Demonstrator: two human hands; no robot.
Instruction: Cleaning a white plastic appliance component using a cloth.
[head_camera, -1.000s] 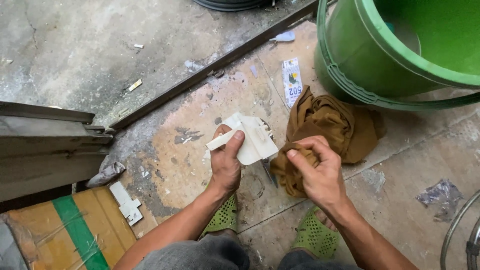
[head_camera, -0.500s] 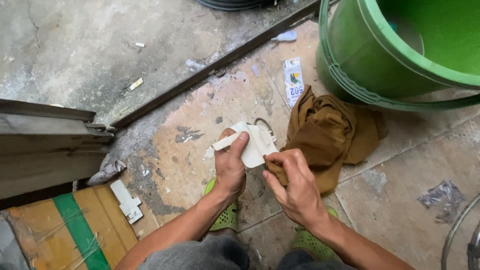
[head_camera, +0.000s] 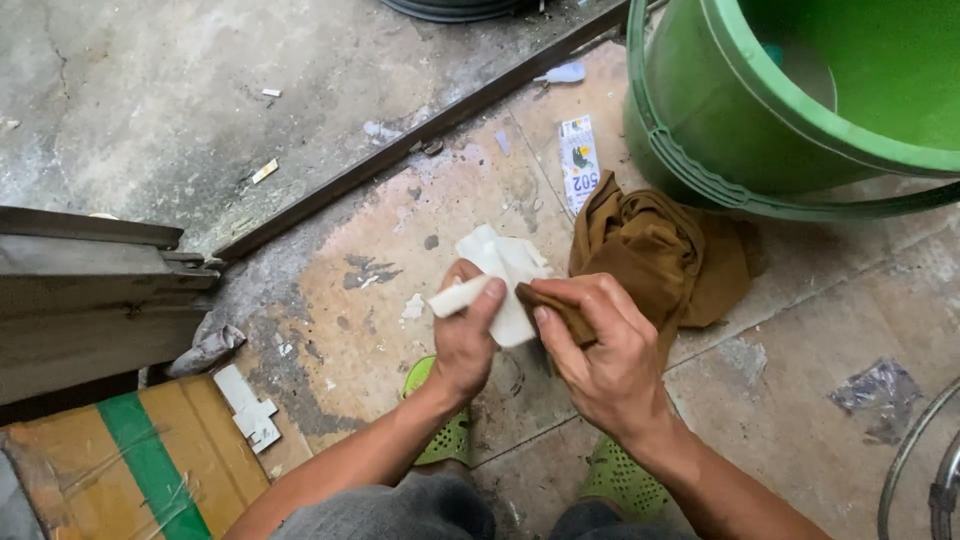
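Note:
My left hand (head_camera: 468, 335) grips a white plastic part (head_camera: 498, 272) low over the floor. My right hand (head_camera: 598, 348) pinches a corner of a brown cloth (head_camera: 655, 255) and presses it against the white part. The rest of the cloth lies bunched on the floor tiles to the right, beside a large green bucket (head_camera: 740, 150). Both hands sit close together, touching the white part from either side.
A dark metal door track (head_camera: 400, 150) runs diagonally across the concrete floor. A cardboard box with green tape (head_camera: 130, 470) and a small white plastic bracket (head_camera: 248, 408) lie at lower left. A small printed packet (head_camera: 578, 165) lies by the bucket. Green sandals (head_camera: 445, 440) show below.
My right hand has lifted a corner of the brown cloth off the floor and brought it left onto the white part. My left hand has kept hold of the part.

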